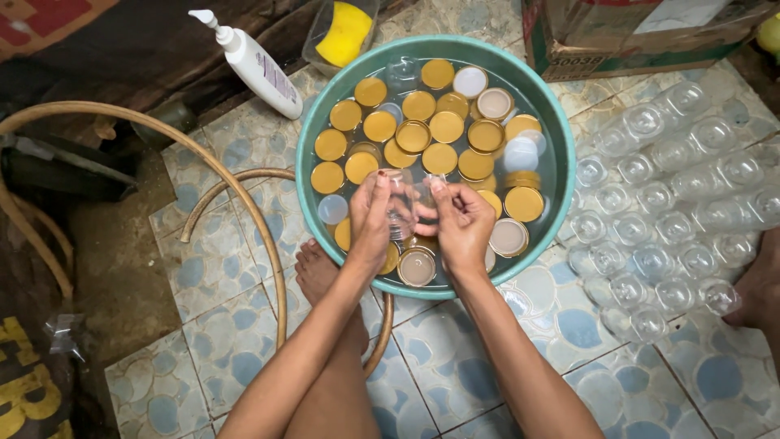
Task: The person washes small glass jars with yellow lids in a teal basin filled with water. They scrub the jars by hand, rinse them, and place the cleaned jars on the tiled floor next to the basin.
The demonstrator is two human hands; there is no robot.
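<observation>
A small clear glass jar (404,207) sits between both hands over the near half of a teal basin (552,122) of water, held just above the floating lids so it stays within reach of the wash. The left hand (370,223) wraps its side with fingers (380,189) curled closed around the glass, steadying it; the right hand (465,223) pinches the other side, thumb and fingertips pressed shut on the rim, as if turning or rubbing it.

The basin holds gold metal lids (445,126), roughly two dozen as far as I can count, some face up, some showing pale insides, with a few clear jars half sunk among them. To the right, on the tiled floor (455,358), clear jars (674,228) lie in close rows, probably set apart to drain; about thirty, though glare blurs the count. One white pump bottle (256,65) lies tilted beside the basin, one yellow sponge (343,32) in a clear pack behind it, one cardboard box (634,36) at the far right. One tan hose (244,203) loops across the floor past a bare foot (313,272).
</observation>
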